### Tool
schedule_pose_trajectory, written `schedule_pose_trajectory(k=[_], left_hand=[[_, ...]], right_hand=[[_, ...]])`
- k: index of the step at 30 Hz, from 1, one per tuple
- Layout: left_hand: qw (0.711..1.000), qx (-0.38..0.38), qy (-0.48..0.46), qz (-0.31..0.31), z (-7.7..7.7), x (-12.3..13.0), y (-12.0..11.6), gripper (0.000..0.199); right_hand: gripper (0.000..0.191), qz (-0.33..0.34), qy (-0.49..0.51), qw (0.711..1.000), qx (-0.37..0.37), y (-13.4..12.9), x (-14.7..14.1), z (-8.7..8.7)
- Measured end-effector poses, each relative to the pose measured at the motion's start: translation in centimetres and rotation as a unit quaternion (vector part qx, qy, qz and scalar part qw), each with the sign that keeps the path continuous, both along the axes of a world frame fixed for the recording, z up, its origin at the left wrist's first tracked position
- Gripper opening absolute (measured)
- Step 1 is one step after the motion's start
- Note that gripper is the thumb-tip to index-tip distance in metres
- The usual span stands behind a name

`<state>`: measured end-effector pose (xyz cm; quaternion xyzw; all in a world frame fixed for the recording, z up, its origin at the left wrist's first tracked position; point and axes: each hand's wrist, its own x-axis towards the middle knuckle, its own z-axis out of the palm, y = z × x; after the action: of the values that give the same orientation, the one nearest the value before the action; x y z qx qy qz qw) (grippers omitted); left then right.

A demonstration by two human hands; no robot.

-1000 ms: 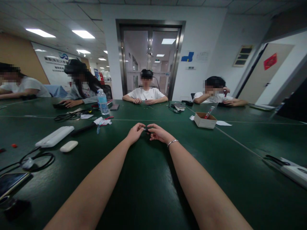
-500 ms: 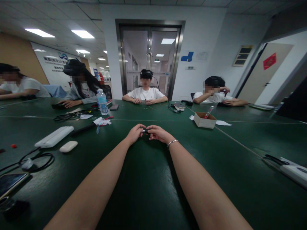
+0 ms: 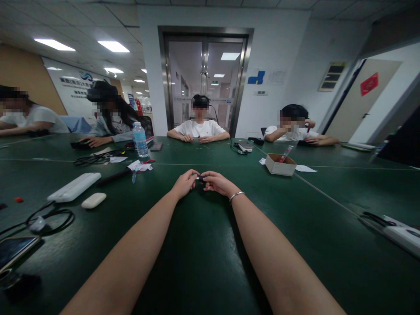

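Note:
Over the dark green table (image 3: 203, 227), my left hand (image 3: 183, 184) and my right hand (image 3: 217, 182) meet with their fingertips close together. Between them is a small black piece with a bright silvery end (image 3: 199, 178); it may be a USB stick, but it is too small to tell. My right fingers are closed round its black part. The left thumb and fingers pinch it at the silvery end. Much of it is hidden by the fingers. A silver bracelet (image 3: 236, 196) circles my right wrist.
On the left lie a white power bank-like box (image 3: 75, 187), an off-white rounded case (image 3: 94, 201), a phone (image 3: 16, 251) and black cable (image 3: 64, 223). Farther off stand a water bottle (image 3: 141, 140) and an open carton (image 3: 280, 166). Several people sit around the table.
Both hands stay in nearly the same place. Slightly less of the silvery end shows between my fingertips now.

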<state>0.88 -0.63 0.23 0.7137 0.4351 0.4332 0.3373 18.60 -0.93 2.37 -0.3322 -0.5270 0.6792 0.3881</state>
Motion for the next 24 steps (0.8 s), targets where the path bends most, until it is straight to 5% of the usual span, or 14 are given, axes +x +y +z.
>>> schedule_pose_trajectory(k=[18,24], left_hand=[[1.000,0.010,-0.023,0.008,0.1,0.0,0.0,0.024],[0.999,0.020,-0.007,0.047,0.3,0.0,-0.2,0.021]], right_hand=[[0.017,-0.001,-0.009,1.000,-0.002,-0.2,0.0,0.3],[0.024,-0.002,-0.069,0.996,0.056,0.7,-0.5,-0.8]])
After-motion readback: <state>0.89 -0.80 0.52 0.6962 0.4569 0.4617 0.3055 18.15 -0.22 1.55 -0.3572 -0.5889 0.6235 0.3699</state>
